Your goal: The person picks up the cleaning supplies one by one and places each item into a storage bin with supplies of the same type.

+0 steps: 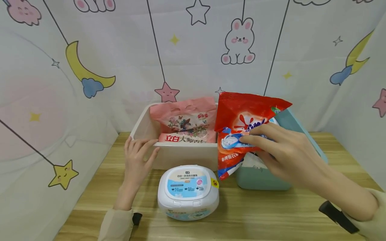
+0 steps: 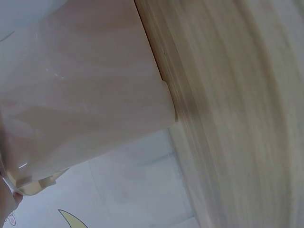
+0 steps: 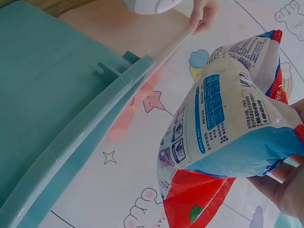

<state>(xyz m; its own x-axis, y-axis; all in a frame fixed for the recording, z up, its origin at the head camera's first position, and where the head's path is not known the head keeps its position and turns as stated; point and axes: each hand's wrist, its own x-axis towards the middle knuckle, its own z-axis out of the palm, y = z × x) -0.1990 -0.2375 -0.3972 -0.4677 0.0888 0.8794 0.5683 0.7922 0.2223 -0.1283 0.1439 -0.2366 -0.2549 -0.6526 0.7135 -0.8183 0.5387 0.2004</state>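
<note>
My right hand (image 1: 280, 147) pinches a red bag of laundry powder (image 1: 241, 110) between thumb and fingers, holding it up above the line where two bins meet. Its printed white and blue back (image 3: 228, 104) faces the right wrist view. On the front left rim of the cream-white bin (image 1: 184, 155) my left hand (image 1: 137, 160) has its fingers hooked over the edge; the right wrist view shows that hand (image 3: 204, 14) at the rim too. Inside this bin leans a pink bag of laundry powder (image 1: 188, 118). The teal bin (image 1: 262, 177) stands beside it, partly hidden by my right arm.
A white lidded tub of laundry pods (image 1: 188, 194) stands on the wooden table (image 1: 256, 214) in front of the white bin. Some pale packaging (image 1: 253, 160) shows inside the teal bin. A printed cloth (image 1: 196, 50) hangs behind and at both sides.
</note>
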